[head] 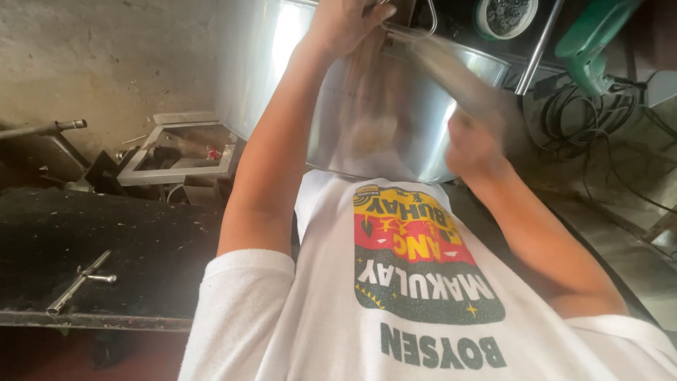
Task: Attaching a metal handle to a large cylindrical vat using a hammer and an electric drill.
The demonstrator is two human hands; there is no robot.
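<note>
Against chest: shiny steel pot (395, 120), handle gripped.

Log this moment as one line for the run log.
left hand: grips pot rim | right hand: blurred, against pot side | pot: large, shiny metal, at chest | bench: dark, T-handle tool

Metal workshop: steel frame (185, 152), T-wrench (79, 281), cables (578, 113), concrete floor

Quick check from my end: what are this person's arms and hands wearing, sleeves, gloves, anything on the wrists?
Both hands are bare, with no gloves. The left hand shows no ring or wristband; the right hand is motion-blurred, so small details cannot be told. Both forearms are uncovered. The short white sleeves of a T-shirt end above the elbows; the shirt has a multicoloured print on its chest.
</note>
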